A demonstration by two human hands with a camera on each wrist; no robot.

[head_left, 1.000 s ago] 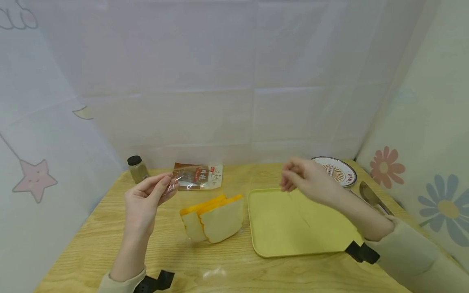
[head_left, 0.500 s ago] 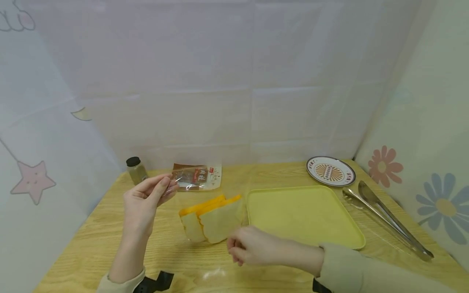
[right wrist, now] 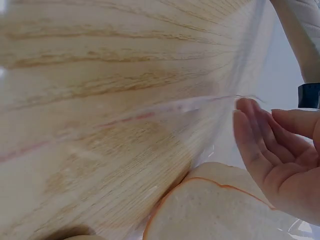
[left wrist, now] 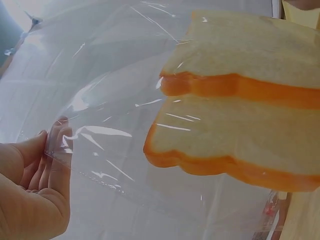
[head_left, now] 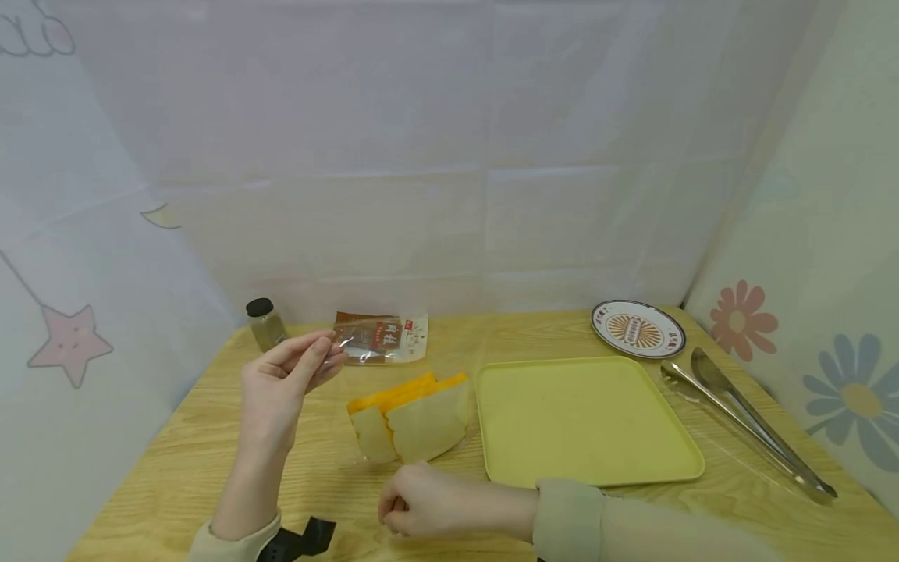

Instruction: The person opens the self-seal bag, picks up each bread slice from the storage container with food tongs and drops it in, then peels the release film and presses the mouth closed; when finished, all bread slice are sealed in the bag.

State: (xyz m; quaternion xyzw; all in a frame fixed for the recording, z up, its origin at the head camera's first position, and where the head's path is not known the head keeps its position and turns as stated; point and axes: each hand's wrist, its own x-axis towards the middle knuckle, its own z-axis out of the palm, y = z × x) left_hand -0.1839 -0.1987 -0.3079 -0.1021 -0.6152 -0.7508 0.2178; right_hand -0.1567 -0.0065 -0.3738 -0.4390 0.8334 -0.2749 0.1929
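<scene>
A clear plastic bag [left wrist: 107, 132] has its corner pinched between the thumb and fingers of my left hand [head_left: 277, 402]. Inside the bag, thick toast slices [head_left: 428, 421] with orange crust lean together on the table. My right hand [head_left: 428, 503] is low in front of the bag, its fingers curled. In the right wrist view, a thin clear strip [right wrist: 170, 106] with faint red marks runs to the right fingertips, which seem to pinch its end. That strip is too fine to make out in the head view.
A yellow tray [head_left: 586, 425] lies right of the bread. Behind it is a patterned plate [head_left: 637, 329], with metal tongs [head_left: 755, 433] at the right edge. A brown printed packet [head_left: 379, 338] and a black-lidded jar [head_left: 265, 324] stand at the back left.
My right hand has swept from above the tray leftward and toward me, to in front of the bread. My left hand still holds the bag's corner in the same place.
</scene>
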